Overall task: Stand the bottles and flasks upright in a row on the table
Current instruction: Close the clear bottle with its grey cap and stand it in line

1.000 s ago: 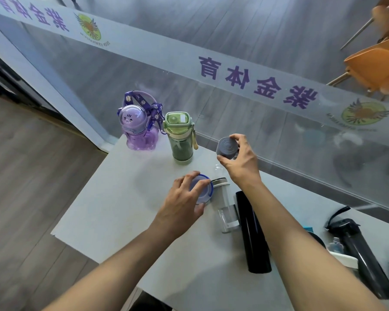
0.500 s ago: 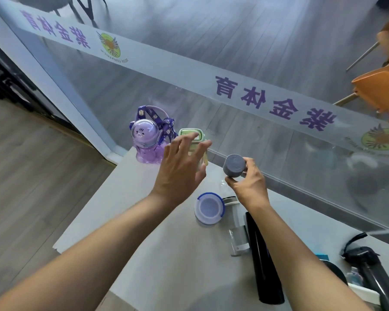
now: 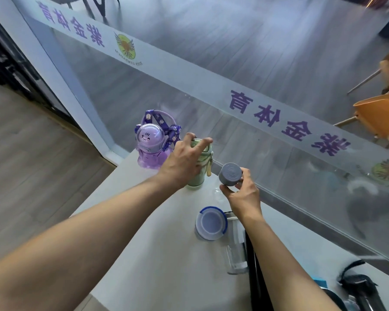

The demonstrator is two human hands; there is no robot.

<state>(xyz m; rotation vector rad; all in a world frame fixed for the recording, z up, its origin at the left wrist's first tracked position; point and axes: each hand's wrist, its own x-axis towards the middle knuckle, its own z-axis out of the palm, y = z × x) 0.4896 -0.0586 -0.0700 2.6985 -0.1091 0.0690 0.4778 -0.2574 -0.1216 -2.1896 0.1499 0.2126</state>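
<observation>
Left hand (image 3: 184,162) moved from blue-lid bottle (image 3: 211,223) to green bottle (image 3: 199,169), fingers wrapping it. Right hand (image 3: 243,194) pinches grey-cap bottle (image 3: 230,173), placing it. Purple bottle (image 3: 149,147) upright; black flask (image 3: 254,272) lying down.

At your twelve o'clock a glass wall (image 3: 245,52) stands along the far edge of the table (image 3: 144,254). A white band (image 3: 189,79) with purple characters crosses it from eleven to three o'clock. Between them a round green and yellow logo (image 3: 126,46) sits on the band. At your two o'clock you see an orange chair (image 3: 382,115) behind the glass, on grey flooring (image 3: 267,23).
</observation>
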